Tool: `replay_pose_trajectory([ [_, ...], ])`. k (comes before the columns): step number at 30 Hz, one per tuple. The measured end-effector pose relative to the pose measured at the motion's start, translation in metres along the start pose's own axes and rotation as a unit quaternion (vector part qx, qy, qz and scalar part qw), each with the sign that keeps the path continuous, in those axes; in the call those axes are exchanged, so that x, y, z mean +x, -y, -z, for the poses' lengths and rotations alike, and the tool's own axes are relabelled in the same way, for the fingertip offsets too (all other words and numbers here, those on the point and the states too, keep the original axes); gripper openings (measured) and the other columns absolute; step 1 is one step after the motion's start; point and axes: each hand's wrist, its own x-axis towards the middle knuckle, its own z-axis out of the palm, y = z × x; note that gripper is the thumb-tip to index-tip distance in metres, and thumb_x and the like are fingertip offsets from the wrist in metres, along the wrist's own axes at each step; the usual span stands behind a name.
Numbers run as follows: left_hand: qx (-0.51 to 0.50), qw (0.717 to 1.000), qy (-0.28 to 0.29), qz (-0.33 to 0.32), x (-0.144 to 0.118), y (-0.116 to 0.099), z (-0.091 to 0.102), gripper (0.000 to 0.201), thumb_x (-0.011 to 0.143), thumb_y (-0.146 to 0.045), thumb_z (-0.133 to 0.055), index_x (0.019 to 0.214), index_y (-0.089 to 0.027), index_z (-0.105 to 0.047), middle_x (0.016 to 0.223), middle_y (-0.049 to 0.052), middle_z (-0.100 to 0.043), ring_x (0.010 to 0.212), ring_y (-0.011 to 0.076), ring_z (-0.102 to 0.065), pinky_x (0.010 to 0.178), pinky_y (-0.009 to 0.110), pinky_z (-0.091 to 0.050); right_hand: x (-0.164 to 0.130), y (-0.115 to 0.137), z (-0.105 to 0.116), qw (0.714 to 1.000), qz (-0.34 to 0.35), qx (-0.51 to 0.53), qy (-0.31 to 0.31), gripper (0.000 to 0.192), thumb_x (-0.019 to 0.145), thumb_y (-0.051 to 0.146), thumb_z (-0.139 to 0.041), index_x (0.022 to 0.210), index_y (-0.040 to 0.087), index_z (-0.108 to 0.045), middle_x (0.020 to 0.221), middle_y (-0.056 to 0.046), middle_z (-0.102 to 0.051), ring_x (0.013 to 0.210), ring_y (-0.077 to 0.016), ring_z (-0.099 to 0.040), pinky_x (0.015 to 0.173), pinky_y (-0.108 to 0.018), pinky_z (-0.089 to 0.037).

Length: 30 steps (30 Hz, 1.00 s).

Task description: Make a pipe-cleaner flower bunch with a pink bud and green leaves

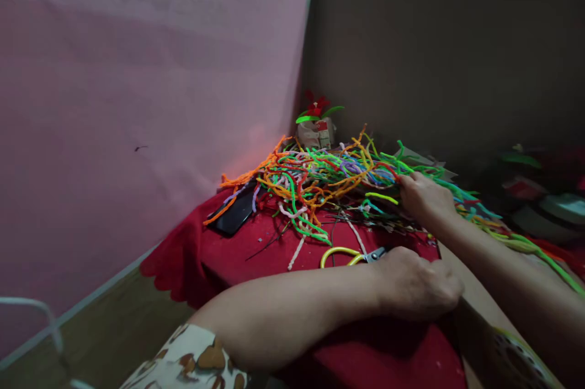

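Note:
A tangled heap of coloured pipe cleaners (329,178) in orange, green, pink and purple lies on a red cloth (256,249) over a small table. My right hand (423,197) reaches into the heap's right side, fingers closed around some strands. My left hand (418,282) rests on the cloth near the front, fingers curled; whether it holds anything is hidden. Yellow-handled scissors (342,253) lie just left of it, touching or nearly touching its knuckles.
A black phone (235,213) lies at the cloth's left edge. A small red pipe-cleaner flower in a white pot (315,124) stands in the corner. Pink wall on the left, dark wall behind. More dim clutter (543,194) sits at the right.

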Motion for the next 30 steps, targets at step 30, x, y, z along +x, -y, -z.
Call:
replay_pose_trajectory([
  [30, 0.072, 0.734, 0.094, 0.669, -0.166, 0.223, 0.111, 0.034, 0.085, -0.032, -0.053, 0.115, -0.016, -0.051, 0.114, 0.008, -0.054, 0.099, 0.0202, -0.056, 0.081, 0.039, -0.049, -0.128, -0.024, 0.008, 0.914, 0.157, 0.213, -0.307, 0.014, 0.084, 0.019, -0.048, 0.094, 0.022, -0.058, 0.085, -0.007, -0.068, 0.077, -0.0216, -0.067, 0.069, -0.032, -0.051],
])
